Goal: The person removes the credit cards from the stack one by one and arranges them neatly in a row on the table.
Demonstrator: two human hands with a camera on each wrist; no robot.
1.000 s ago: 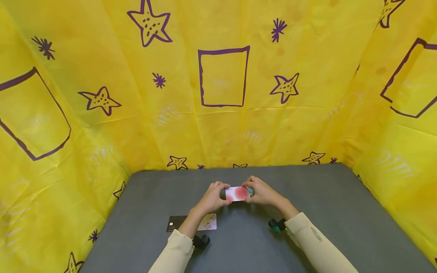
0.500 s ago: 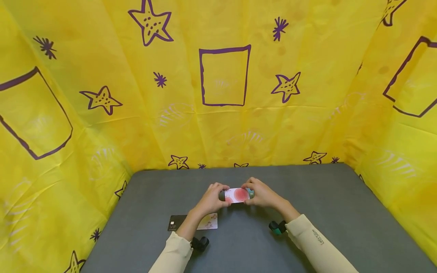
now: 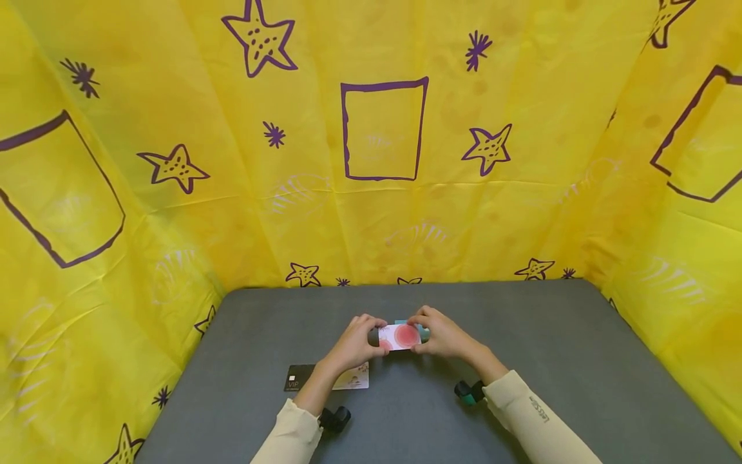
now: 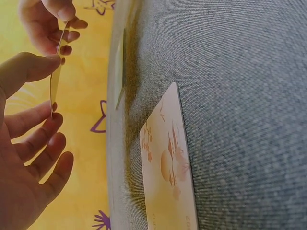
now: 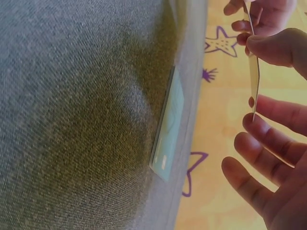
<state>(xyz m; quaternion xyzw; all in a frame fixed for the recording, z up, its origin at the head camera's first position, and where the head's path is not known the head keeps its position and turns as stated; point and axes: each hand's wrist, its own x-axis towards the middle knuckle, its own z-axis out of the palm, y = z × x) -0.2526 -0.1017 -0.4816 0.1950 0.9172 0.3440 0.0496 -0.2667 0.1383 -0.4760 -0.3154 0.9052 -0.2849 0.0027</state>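
Observation:
Both hands hold one card [image 3: 400,337], white with red circles, between them over the table. My left hand [image 3: 353,341] pinches its left end between thumb and fingers, and my right hand [image 3: 442,332] pinches the right end. In the left wrist view the card is nearly edge-on, slightly bent, and raised off the table. A teal card [image 5: 169,129] lies flat on the table beyond the hands, mostly hidden behind the held card in the head view. Partly under the left forearm lie a black VIP card [image 3: 294,380] and a pale card with a blossom print [image 4: 168,163].
The grey cloth-covered table [image 3: 406,419] reaches back to a yellow curtain [image 3: 371,238] with purple star drawings, which also runs along both sides. A dark wrist camera [image 3: 336,419] is on the left wrist, another [image 3: 468,392] on the right.
Both hands and the held card have shifted slightly down in the head view, toward the person. A light blue edge now shows above the held card. The cards by the left forearm stay put.

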